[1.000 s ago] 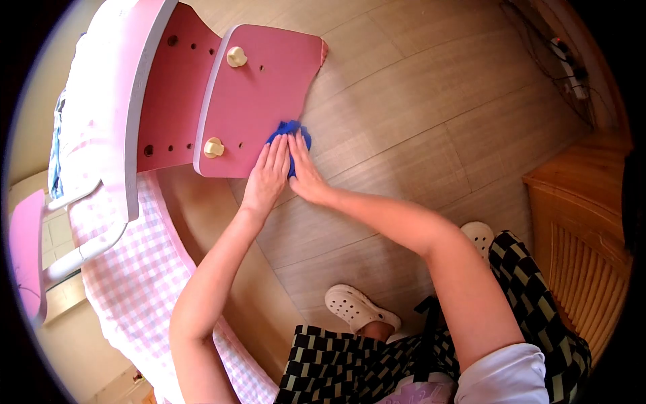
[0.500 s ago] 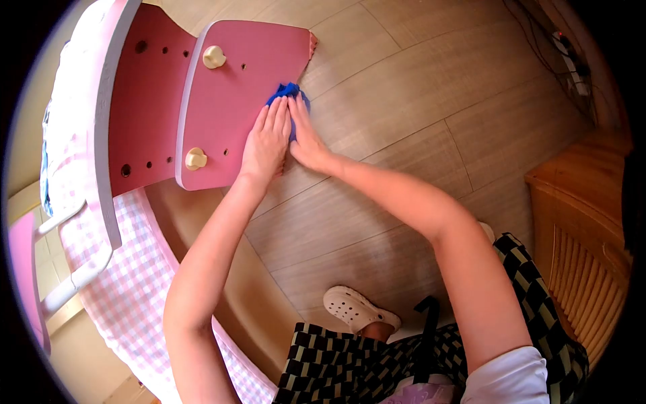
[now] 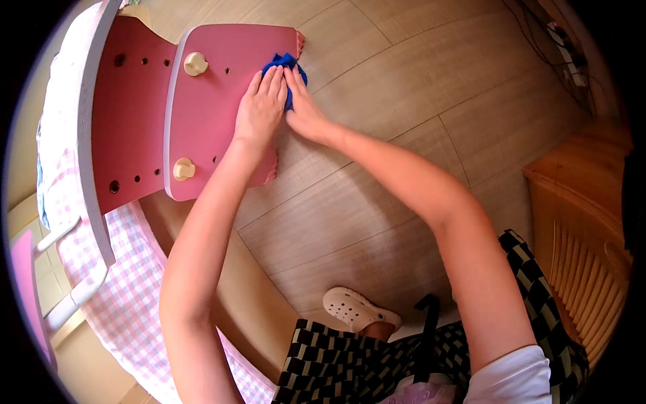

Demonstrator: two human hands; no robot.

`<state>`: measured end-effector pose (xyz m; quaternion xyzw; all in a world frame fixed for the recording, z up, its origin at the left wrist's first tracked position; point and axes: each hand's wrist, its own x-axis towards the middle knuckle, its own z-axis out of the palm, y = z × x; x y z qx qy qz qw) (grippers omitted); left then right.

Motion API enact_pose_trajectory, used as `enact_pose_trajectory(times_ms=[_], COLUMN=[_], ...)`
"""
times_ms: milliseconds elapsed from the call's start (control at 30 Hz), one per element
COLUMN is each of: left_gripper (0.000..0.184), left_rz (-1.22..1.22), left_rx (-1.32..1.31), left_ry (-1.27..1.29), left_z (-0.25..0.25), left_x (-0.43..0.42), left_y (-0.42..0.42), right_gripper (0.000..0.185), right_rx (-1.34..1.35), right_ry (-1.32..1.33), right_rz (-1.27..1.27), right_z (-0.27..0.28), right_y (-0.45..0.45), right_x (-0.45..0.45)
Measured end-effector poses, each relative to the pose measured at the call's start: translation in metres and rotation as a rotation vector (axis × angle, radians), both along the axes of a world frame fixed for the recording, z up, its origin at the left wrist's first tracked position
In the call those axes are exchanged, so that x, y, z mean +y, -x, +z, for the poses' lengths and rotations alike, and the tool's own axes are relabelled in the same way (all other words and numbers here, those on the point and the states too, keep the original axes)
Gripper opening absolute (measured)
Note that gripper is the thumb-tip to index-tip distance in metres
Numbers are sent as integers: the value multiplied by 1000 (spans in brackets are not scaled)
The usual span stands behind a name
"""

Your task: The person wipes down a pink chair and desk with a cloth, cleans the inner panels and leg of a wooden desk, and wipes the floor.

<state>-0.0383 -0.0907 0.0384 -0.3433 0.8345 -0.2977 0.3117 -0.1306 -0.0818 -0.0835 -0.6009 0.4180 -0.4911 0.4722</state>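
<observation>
A pink curved panel [image 3: 208, 114] with two cream knobs [image 3: 196, 64] stands at the upper left. Against its right edge lies a blue cloth [image 3: 283, 62], partly covered by my hands. My left hand [image 3: 261, 108] rests flat over the cloth and the panel, its fingers stretched and side by side. On the cloth's right side is my right hand [image 3: 303, 111], fingers extended and pressing the cloth toward the panel edge. The two hands meet at the fingertips. How much cloth lies beneath the palms is hidden.
Pink checked fabric [image 3: 124, 269] hangs at the left beside a white metal tube [image 3: 77, 296]. A wooden cabinet [image 3: 579, 182] stands at the right, with a power strip [image 3: 568, 57] and cables behind it. A beige clog [image 3: 356, 308] is on the wood floor [image 3: 377, 195].
Both hands and the blue cloth have moved upward along the panel's right edge. The panel appears farther left in view, and its lower right corner now shows.
</observation>
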Motion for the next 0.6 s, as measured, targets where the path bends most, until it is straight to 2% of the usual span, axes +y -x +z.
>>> enact_pose_trajectory(times_ms=[367, 600], left_gripper=[53, 56], left_rz=[-13, 45], left_rx=[24, -22], left_ry=[-18, -55], left_z=[5, 8], left_x=[23, 62], left_y=[-16, -34], right_gripper=[86, 87], right_rx=[14, -14], right_ry=[-2, -9], right_rz=[-90, -41], right_z=[2, 7], right_y=[-26, -40], right_x=[27, 67])
